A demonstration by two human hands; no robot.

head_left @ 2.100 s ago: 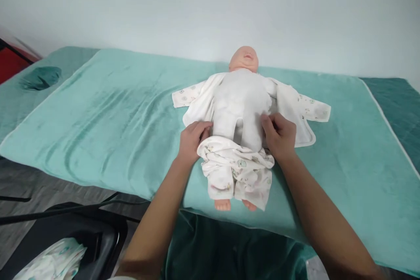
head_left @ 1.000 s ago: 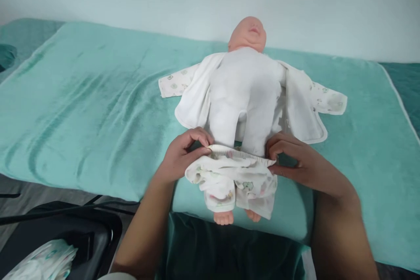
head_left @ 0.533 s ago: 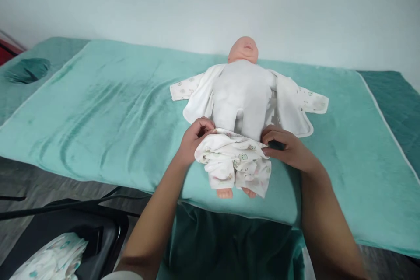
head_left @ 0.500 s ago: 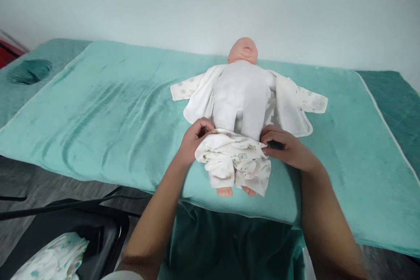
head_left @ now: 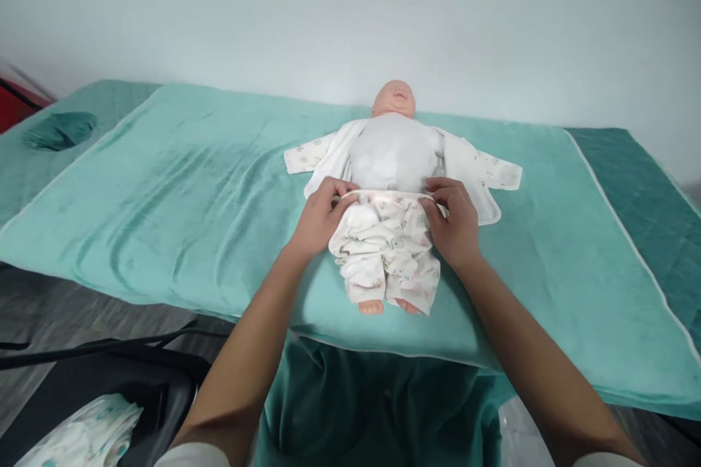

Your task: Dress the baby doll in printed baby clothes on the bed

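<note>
A baby doll (head_left: 395, 98) lies on its back on a green-covered bed, its feet toward me. White patterned pants (head_left: 390, 242) cover its legs, bunched in folds, with the toes showing below the cuffs. My left hand (head_left: 322, 217) pinches the waistband at its left side. At the right side of the same waistband, my right hand (head_left: 452, 220) is closed on the cloth between thumb and fingers. Above the waistband shows the doll's white cloth torso (head_left: 390, 149). A white patterned jacket (head_left: 464, 164) lies spread open under it, sleeves out to both sides.
The green bed cover (head_left: 180, 197) has wrinkles on the left. A face hole (head_left: 60, 130) is at the bed's left end. A white wall (head_left: 350, 14) stands behind. At lower left, a patterned cloth (head_left: 82, 434) rests on a black chair (head_left: 164, 387).
Both hands have drawn the waistband up the doll's body, covering the gap between its legs. The right hand has moved inward and up. The view has shifted slightly.
</note>
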